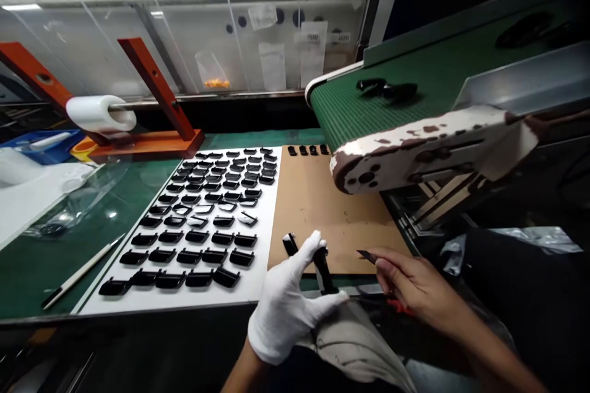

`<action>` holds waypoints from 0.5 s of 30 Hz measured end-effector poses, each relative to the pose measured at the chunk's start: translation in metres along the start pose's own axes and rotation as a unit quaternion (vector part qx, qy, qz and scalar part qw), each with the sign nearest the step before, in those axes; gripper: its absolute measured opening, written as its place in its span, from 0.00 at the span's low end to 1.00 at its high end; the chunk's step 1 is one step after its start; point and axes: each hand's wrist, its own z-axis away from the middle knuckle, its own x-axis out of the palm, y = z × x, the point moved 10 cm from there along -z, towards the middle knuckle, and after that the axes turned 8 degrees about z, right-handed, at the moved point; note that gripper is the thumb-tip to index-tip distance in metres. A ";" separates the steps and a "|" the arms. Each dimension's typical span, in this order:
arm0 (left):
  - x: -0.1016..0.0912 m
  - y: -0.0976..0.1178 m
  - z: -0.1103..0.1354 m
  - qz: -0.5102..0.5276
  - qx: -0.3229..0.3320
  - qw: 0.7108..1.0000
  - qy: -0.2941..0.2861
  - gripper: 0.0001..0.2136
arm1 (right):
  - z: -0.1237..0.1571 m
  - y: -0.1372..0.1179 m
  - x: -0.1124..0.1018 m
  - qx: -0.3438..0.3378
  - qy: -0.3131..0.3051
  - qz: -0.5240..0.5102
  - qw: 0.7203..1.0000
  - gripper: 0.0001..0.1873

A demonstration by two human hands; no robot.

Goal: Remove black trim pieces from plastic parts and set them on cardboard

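My left hand (286, 307), in a white glove, grips a glossy black plastic part (323, 270) between thumb and fingers, just over the near edge of a brown cardboard sheet (341, 221). Bare, my right hand (415, 285) is closed on a knife (367, 255) with a dark pointed blade, whose tip points left towards that part, apart from it. Another black part (289, 244) lies on the cardboard beside my gloved fingers. To the left, rows of black plastic parts (197, 236) cover a white sheet (249, 288).
A green conveyor belt (354, 116) carrying black pieces juts over the cardboard at right. Small black parts (303, 150) line the cardboard's far edge. At left are a white-handled blade tool (83, 271) and a film roll (92, 113) on an orange stand (152, 89).
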 end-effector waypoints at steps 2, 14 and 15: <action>0.001 0.008 0.008 0.023 -0.001 1.000 0.001 0.38 | 0.014 -0.025 0.002 -0.028 -0.046 -0.008 0.999 0.20; 0.008 0.042 0.028 0.036 -0.007 0.999 -0.037 0.40 | 0.040 -0.099 0.007 -0.153 -0.046 0.283 0.946 0.35; 0.008 0.045 0.028 0.033 -0.002 0.999 -0.036 0.40 | 0.040 -0.100 0.007 -0.154 -0.044 0.287 0.944 0.35</action>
